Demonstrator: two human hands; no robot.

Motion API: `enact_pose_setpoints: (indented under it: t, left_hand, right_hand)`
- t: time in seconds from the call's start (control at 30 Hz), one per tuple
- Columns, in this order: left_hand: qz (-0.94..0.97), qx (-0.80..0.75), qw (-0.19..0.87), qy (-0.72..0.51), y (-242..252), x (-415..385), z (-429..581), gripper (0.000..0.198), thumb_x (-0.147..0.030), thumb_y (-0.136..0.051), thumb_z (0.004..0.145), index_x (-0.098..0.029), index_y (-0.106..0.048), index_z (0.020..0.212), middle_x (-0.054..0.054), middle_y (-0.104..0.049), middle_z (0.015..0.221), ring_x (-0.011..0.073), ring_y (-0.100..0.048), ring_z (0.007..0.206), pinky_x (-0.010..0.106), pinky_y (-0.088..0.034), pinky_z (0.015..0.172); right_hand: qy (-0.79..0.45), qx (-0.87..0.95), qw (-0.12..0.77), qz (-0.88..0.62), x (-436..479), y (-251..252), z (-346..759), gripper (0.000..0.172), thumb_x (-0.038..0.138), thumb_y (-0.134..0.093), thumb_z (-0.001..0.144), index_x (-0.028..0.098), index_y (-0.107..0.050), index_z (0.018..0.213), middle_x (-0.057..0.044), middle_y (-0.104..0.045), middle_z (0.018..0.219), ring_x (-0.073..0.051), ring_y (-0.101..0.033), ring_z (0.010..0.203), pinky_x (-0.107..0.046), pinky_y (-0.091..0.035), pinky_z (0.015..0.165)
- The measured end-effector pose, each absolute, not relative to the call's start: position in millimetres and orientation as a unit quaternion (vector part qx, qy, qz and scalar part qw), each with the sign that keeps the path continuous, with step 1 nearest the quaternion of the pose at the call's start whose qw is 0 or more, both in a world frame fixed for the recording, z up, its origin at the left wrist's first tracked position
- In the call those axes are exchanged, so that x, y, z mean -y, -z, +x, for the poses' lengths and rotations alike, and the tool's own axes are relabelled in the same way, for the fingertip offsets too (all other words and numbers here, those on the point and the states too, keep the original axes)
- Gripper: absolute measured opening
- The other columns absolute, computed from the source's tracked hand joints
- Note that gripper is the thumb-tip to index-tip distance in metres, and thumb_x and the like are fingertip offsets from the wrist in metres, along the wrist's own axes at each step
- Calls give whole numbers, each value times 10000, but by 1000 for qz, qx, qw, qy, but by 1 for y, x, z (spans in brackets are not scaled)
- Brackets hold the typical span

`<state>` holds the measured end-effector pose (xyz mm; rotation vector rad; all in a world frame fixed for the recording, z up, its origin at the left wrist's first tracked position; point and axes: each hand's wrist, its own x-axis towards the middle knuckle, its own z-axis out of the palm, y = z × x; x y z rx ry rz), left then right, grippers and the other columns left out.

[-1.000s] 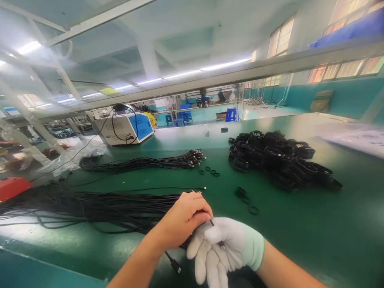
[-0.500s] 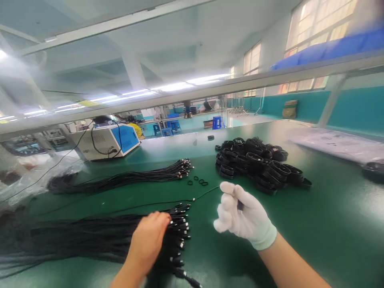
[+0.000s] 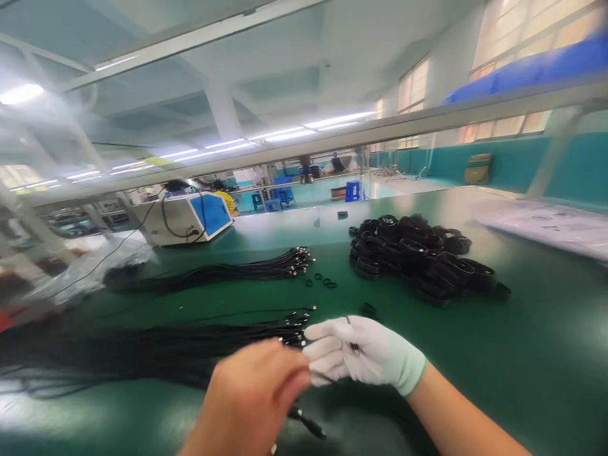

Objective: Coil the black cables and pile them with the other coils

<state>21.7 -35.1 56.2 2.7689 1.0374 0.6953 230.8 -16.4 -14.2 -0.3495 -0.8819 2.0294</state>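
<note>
My left hand [image 3: 259,386], bare and smeared by motion, is in front of the lower bundle of black cables [image 3: 156,348], fingers and thumb drawn together. A dark strand runs from its fingertips to my right hand [image 3: 363,351], which wears a white glove. The glove is turned palm-up, fingers partly curled, with a black cable end [image 3: 354,349] lying across it under the thumb. Metal-tipped plugs [image 3: 299,320] line the bundle's right end. A loose black connector [image 3: 308,423] shows below the hands. How far the strand runs inside the glove is hidden.
A pile of coiled black cables [image 3: 422,253] lies at right. A second cable bundle [image 3: 237,269] and several small black rings [image 3: 327,282] lie farther back. A white and blue machine [image 3: 185,218] stands at back left; clear plastic sheeting [image 3: 541,225] lies at right.
My left hand has moved up and right from the bundle to the glove. My right hand has dropped and shifted left. The thin strand that ran to the glove's fingertips no longer reaches them.
</note>
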Motion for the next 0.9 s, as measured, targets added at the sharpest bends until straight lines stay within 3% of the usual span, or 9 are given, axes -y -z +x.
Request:
enact_pose_setpoints:
  t: [0.1, 0.3, 0.37, 0.47, 0.53, 0.67, 0.77, 0.83, 0.9]
  left_hand:
    - [881, -387, 115, -247, -82, 7, 33, 180, -300, -491, 856, -255, -637, 761, -37, -622, 738, 120, -556, 634, 230, -419, 597]
    - [855, -414, 183, -254, -67, -27, 55, 174, -301, -502, 834, -217, -631, 754, -48, -593, 716, 112, -517, 650, 214, -369, 605]
    - [854, -419, 217, -221, -52, -33, 56, 226, -312, -474, 841, -197, -631, 727, -42, -595, 686, 115, -511, 636, 209, -362, 578]
    - [860, -412, 243, -179, -22, -30, 51, 313, -284, -410, 866, -168, -614, 659, -26, -594, 630, 117, -511, 590, 199, -345, 520]
    - [867, -422, 205, -171, 3, -19, 44, 297, -240, -381, 879, -177, -616, 709, -16, -622, 666, 124, -537, 605, 200, -349, 533]
    - [909, -392, -14, -143, 32, 15, 29, 195, -137, -445, 825, -216, -598, 734, -17, -644, 668, 130, -556, 571, 220, -320, 522]
    - [936, -279, -94, -195, 2, 25, 28, 142, -198, -537, 804, -207, -568, 666, -12, -606, 617, 139, -515, 539, 249, -304, 516]
    - [944, -270, -56, -181, -34, 18, 30, 111, -282, -615, 788, -204, -595, 711, -9, -618, 680, 151, -528, 623, 254, -335, 572]
    - [947, -269, 60, -166, -60, 4, 32, 106, -295, -669, 757, -204, -631, 720, -22, -625, 703, 135, -539, 677, 232, -368, 621]
  right_hand:
    - [-857, 375, 347, -72, 25, 20, 216, 560, 463, -680, 724, 76, -532, 1101, -160, -636, 957, -260, -633, 896, -489, -389, 891]
    - [-862, 359, 351, -68, 35, 23, 198, 517, 351, -652, 761, 52, -509, 1158, -197, -632, 1012, -302, -641, 924, -543, -389, 879]
    - [-858, 343, 377, -55, 35, 21, 198, 489, 334, -643, 766, 71, -513, 1158, -162, -644, 967, -293, -649, 888, -556, -402, 853]
    - [-835, 302, 459, -26, 30, 11, 207, 394, 312, -642, 774, 121, -542, 1105, -33, -598, 785, -193, -633, 747, -478, -437, 818]
    - [-813, 275, 513, -23, 24, 4, 215, 297, 281, -635, 788, 136, -563, 1037, 27, -507, 691, -121, -561, 651, -406, -443, 788]
    - [-783, 262, 561, -60, 16, 5, 219, 182, 232, -615, 809, 140, -578, 962, 39, -477, 653, -83, -482, 600, -373, -422, 790]
    - [-801, 319, 500, -86, 21, 19, 207, 263, 247, -628, 797, 95, -575, 1004, -56, -590, 772, -130, -556, 686, -348, -427, 747]
    - [-832, 349, 426, -66, 28, 28, 197, 339, 288, -650, 772, 59, -568, 1009, -123, -613, 864, -175, -592, 744, -339, -431, 717]
    - [-861, 349, 370, -29, 33, 35, 188, 382, 320, -680, 735, 51, -564, 980, -118, -610, 824, -183, -601, 712, -321, -433, 679]
